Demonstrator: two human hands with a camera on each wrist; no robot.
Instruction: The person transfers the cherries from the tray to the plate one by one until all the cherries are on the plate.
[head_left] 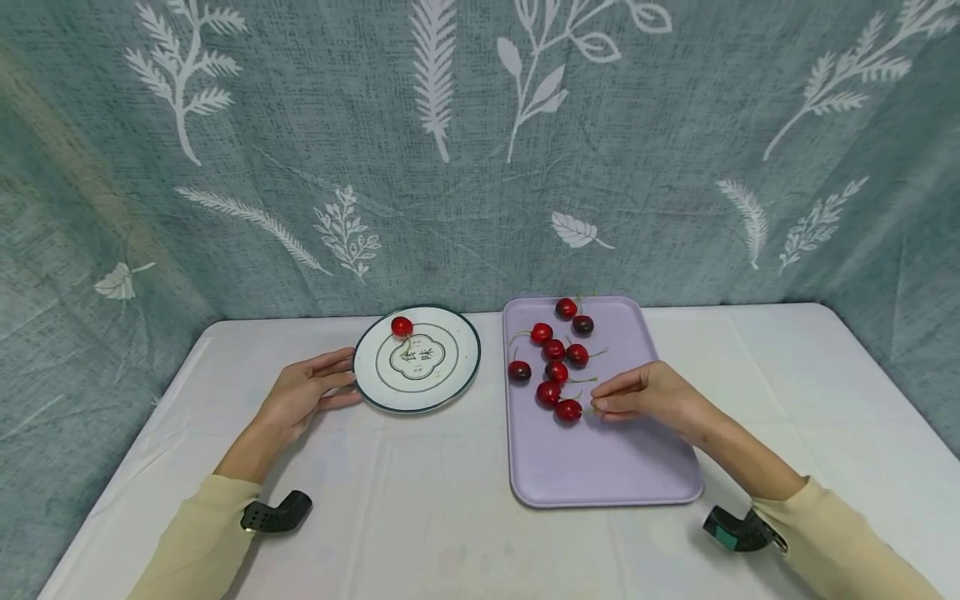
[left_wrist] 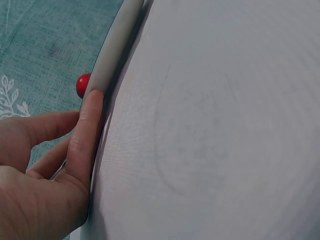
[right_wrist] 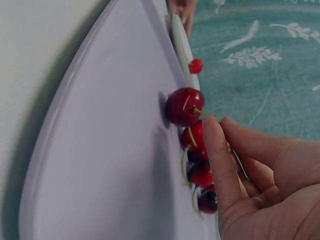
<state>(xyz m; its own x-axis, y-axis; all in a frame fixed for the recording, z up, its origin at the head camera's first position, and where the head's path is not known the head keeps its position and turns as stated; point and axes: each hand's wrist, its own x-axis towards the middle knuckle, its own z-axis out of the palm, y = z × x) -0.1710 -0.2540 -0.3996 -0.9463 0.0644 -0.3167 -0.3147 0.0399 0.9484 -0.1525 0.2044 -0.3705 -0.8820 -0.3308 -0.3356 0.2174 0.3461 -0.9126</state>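
Note:
My right hand (head_left: 647,393) pinches the thin green stem of a dark red cherry (right_wrist: 184,106) between thumb and forefinger. That cherry is at the near end of a loose group of cherries (head_left: 553,349) on the lilac tray (head_left: 600,475). At the left, the fingertips of my left hand (head_left: 302,393) touch the rim of a round white plate (head_left: 442,387) with a dark edge. Its fingers are fairly straight, with the thumb laid along the plate's side in the left wrist view. A single bright red cherry (head_left: 402,327) with its stem lies toward the back of the plate.
A white cloth (head_left: 420,517) covers the table under plate and tray. Directly behind the table hangs a green curtain (head_left: 450,225) with white leaf patterns. A strip of tablecloth separates the plate from the tray.

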